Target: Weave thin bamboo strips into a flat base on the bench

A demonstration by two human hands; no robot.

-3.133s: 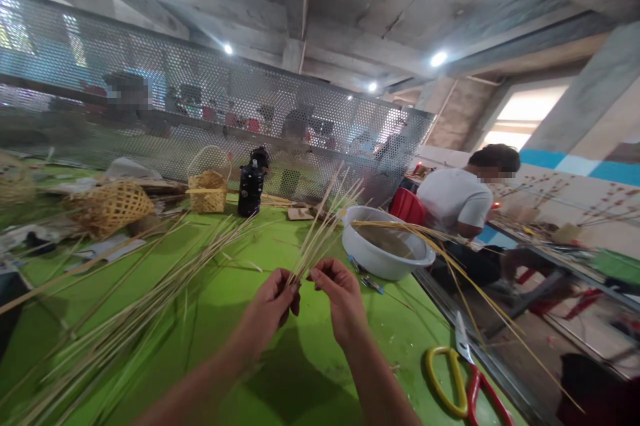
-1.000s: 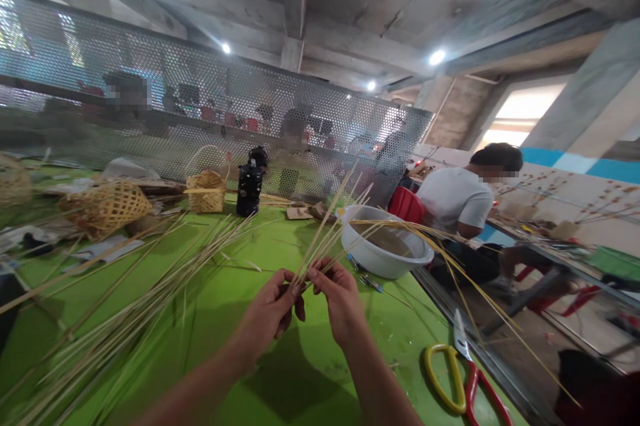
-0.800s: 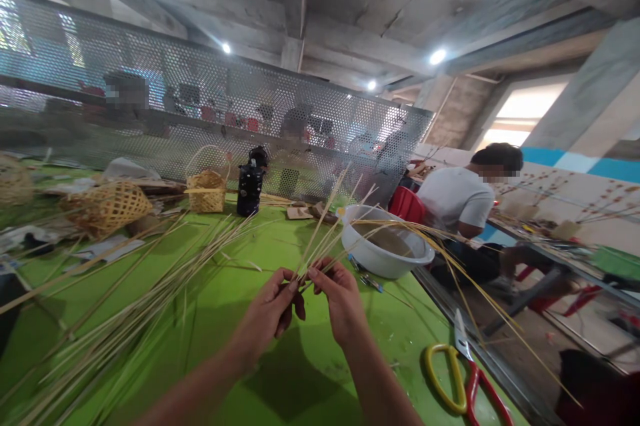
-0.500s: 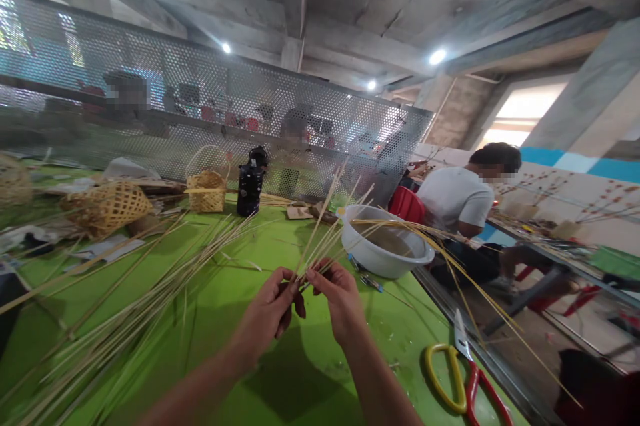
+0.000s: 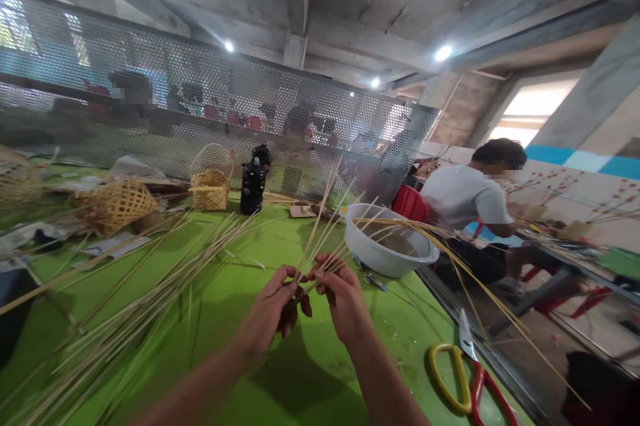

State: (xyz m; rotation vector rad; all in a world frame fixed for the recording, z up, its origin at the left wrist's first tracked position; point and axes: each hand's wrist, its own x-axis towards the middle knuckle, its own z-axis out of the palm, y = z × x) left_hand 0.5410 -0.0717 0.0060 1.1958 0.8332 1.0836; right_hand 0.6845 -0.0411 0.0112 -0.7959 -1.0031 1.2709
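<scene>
Over the green table, my left hand pinches the lower ends of several thin pale bamboo strips. The strips fan out upward and away from me. My right hand is closed on the same strips just to the right, its fingertips close to the left ones. Where the strips cross is partly hidden by my fingers. A loose bundle of similar strips lies on the table to the left of my hands.
A white basin of water holds yellow strips hanging over the table edge. Scissors lie front right. A black bottle, a small woven basket and another woven piece stand behind. A seated person is at right.
My right hand has shifted slightly right, so the hands are a little farther apart, and the strips spread wider. The view has moved slightly. The person at right has an arm farther forward.
</scene>
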